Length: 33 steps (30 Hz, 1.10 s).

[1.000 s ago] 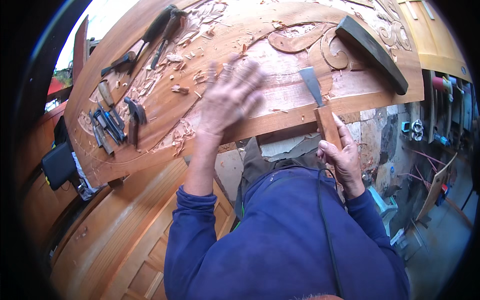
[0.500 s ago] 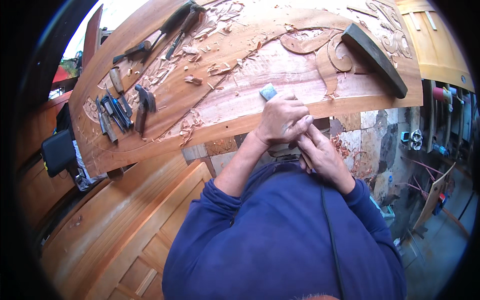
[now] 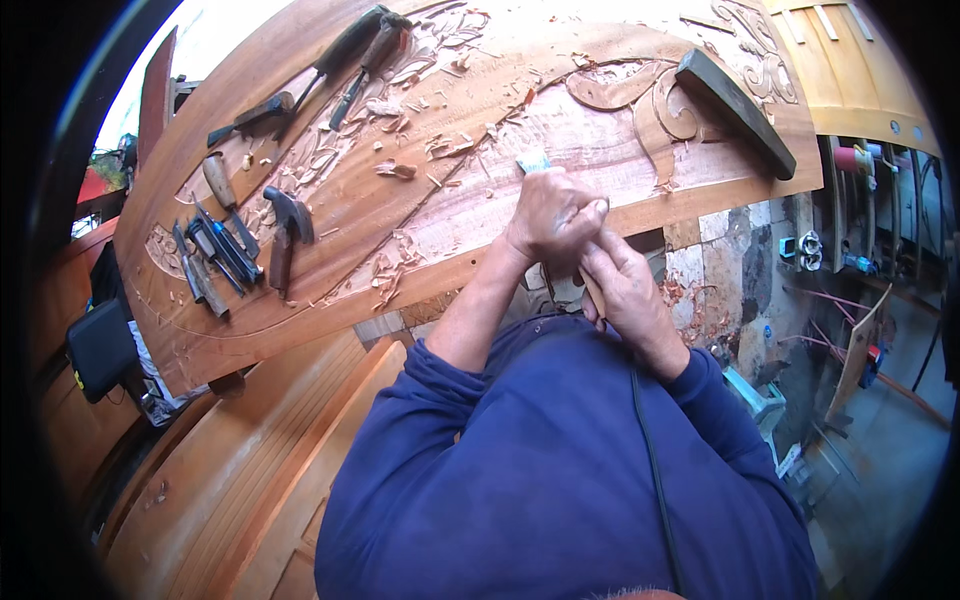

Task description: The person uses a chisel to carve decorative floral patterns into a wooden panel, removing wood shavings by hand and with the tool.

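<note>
Wide chisel (image 3: 533, 161) is at the carved wooden panel (image 3: 720, 190): pale blade over its recessed strip, handle running back past its near edge. Blade contact with the panel: can't tell from here. Left hand (image 3: 558, 212) wrapped around the chisel just behind the blade, above the panel's near edge. Right hand (image 3: 628, 288) gripping the rear of the handle, just off that edge, close beside the left.

Raised scroll carving (image 3: 655, 140) on the panel, right of the strip. Long dark block (image 3: 735, 115) lies across the panel's right part. Claw hammer (image 3: 282, 255) rests near the panel's left end, next to a cluster of slim carving tools (image 3: 215, 265); wooden-handled chisel (image 3: 218, 180) just beyond those. More dark-handled tools (image 3: 345, 50) toward the panel's far edge. Curled shavings (image 3: 395, 265) scattered over the panel's left half. Black case (image 3: 100, 352) off its left end.
</note>
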Each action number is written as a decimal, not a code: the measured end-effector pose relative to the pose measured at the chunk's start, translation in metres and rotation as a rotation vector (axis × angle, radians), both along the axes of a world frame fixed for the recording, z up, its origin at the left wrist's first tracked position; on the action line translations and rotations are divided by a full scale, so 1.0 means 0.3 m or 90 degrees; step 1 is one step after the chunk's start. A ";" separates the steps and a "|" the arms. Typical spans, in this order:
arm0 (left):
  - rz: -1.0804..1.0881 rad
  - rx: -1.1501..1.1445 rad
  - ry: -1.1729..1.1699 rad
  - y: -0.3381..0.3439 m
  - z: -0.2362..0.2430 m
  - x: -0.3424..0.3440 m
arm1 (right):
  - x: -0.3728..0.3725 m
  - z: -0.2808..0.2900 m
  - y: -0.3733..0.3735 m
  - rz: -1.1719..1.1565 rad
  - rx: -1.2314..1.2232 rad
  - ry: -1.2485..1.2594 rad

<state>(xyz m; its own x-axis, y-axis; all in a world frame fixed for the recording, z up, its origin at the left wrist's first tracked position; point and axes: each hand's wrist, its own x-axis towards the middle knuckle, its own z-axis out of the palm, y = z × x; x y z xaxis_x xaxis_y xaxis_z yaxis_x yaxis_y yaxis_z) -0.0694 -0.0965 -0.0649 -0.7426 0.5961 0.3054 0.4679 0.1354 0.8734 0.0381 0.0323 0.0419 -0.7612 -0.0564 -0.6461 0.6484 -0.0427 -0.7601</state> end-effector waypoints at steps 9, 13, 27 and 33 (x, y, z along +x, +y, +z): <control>0.030 -0.083 -0.087 0.011 -0.009 -0.115 | -0.119 -0.073 0.002 -0.042 -0.011 0.080; 0.079 -0.037 0.016 0.024 -0.069 -0.062 | -0.066 -0.041 0.022 -0.005 0.032 0.034; 0.109 0.040 0.005 0.036 -0.057 -0.075 | -0.144 0.041 0.019 0.001 0.012 -0.046; 0.094 0.016 0.054 0.049 -0.035 -0.116 | -0.157 0.002 0.065 -0.009 0.008 -0.080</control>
